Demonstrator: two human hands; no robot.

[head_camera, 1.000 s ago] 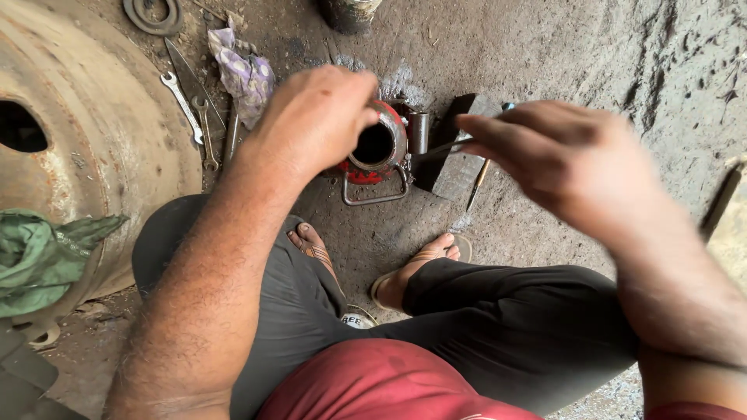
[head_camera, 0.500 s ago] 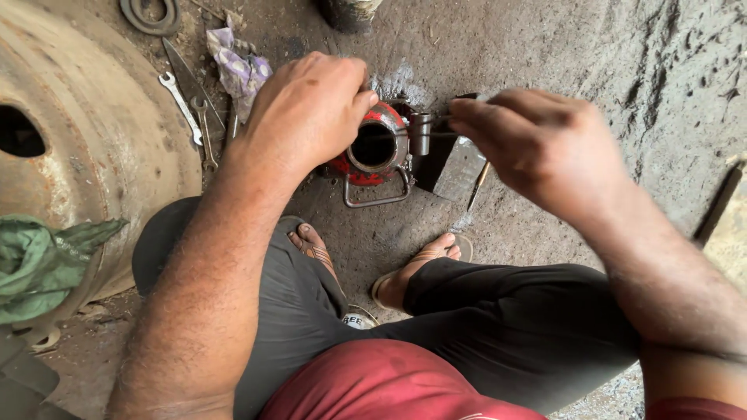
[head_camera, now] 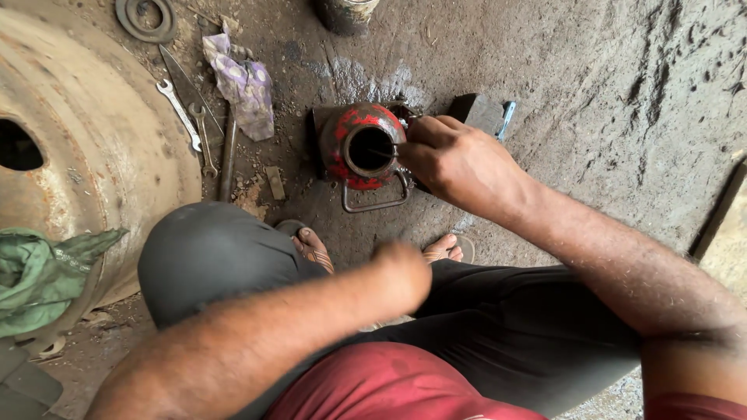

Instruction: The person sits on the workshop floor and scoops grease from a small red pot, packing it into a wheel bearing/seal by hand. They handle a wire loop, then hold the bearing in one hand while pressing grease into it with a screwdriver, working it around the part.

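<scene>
The right hand is curled, its fingertips pinching a thin tool whose tip reaches into the open mouth of a red bottle jack, knuckles just beside its rim. The left hand is blurred over the lap; whether it is closed I cannot tell. The jack stands upright on a dirty concrete floor, near a rusty wheel rim, wrenches and a purple rag.

The right hand reaches to centre frame, fingers curled shut, knuckles up. The left hand, blurred, hangs lower centre, forearm stretching from bottom left.
</scene>
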